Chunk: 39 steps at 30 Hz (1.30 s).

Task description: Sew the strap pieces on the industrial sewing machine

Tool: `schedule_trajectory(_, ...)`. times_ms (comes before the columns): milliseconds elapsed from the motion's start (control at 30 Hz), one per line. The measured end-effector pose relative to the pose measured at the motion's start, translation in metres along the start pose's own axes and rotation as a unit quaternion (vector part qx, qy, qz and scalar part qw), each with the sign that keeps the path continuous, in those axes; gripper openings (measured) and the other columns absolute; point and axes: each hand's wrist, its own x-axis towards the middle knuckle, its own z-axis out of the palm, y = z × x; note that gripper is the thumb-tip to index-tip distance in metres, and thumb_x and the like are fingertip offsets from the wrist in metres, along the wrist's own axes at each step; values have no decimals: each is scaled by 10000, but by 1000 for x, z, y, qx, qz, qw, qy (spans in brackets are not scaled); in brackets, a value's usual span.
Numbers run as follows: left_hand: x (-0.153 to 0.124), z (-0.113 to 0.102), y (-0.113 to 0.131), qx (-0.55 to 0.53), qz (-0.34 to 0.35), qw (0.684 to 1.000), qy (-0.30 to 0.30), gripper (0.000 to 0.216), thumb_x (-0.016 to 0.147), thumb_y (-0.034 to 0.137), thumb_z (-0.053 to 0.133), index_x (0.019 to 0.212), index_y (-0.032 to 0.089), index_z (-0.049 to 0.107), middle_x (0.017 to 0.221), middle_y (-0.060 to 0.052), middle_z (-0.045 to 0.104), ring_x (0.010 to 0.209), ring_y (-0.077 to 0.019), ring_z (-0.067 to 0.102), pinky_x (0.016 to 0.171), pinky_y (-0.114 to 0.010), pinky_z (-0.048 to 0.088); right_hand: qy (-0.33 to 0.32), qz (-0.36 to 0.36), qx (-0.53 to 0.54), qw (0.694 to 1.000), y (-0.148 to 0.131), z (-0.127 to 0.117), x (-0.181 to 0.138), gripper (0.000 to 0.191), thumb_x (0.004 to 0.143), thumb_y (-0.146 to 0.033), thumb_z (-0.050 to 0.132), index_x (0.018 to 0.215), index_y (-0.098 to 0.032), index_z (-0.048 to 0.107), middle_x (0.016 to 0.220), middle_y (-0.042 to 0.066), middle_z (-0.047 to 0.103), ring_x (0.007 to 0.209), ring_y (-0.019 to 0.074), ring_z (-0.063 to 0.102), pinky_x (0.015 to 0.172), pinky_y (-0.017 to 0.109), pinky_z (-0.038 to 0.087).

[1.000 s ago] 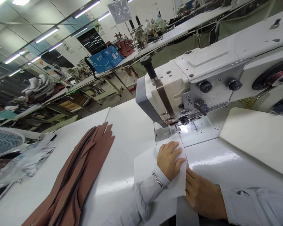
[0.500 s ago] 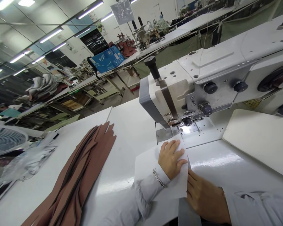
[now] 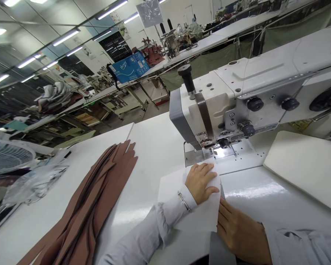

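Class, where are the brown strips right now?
In the head view, the brown strips lie on the white table, left of the left hand and the sewing machine.

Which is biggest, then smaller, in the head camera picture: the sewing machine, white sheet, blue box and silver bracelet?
1. Sewing machine
2. White sheet, partly under the left hand
3. Blue box
4. Silver bracelet

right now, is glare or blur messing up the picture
Head view: glare streaks the table beside the right hand and left of the sheet; head view: a bright spot glows under the machine; head view: the ceiling lights look washed out; head view: the fan looks soft at the left edge.
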Motion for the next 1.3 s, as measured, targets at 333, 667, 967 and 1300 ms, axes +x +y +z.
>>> schedule_trajectory(333, 13, -16, -1, -10, -13, 998, -62, 662, 644, 566, 697, 1176, 220, 507, 1370, -69, 438, 1205, -290, 378, 1020, -493, 228, -5, -1, -23, 1000, 0, -2, 4, 299, 779, -96, 470, 1039, -67, 614, 957, 136, 658, 972, 286, 591, 914, 414, 449)
schedule_trajectory(667, 25, -12, -24, -7, -7, 998, -58, 634, 636, 569, 704, 1135, 213, 545, 1329, -66, 481, 1221, -277, 390, 994, -457, 312, -49, -38, 15, 998, 17, 7, 9, 258, 754, -107, 470, 945, -58, 637, 973, 162, 640, 999, 284, 555, 979, 470, 370)
schedule_trajectory(967, 32, -26, 7, 69, -44, 992, -95, 599, 741, 643, 514, 1041, 128, 574, 1090, -143, 541, 1046, -308, 503, 931, -484, 365, -47, -35, -22, 998, 14, 3, 14, 227, 767, -108, 485, 926, -45, 635, 949, 178, 640, 968, 293, 574, 953, 457, 393)
schedule_trajectory(1300, 28, -41, 28, 93, -100, 945, -298, 709, 674, 166, 608, 1306, 120, 291, 1042, -110, 582, 886, -261, 609, 702, -350, 498, -14, -3, -27, 1000, 2, 9, -2, 283, 759, -108, 535, 1015, -16, 613, 1078, 198, 614, 1059, 291, 544, 918, 390, 440)
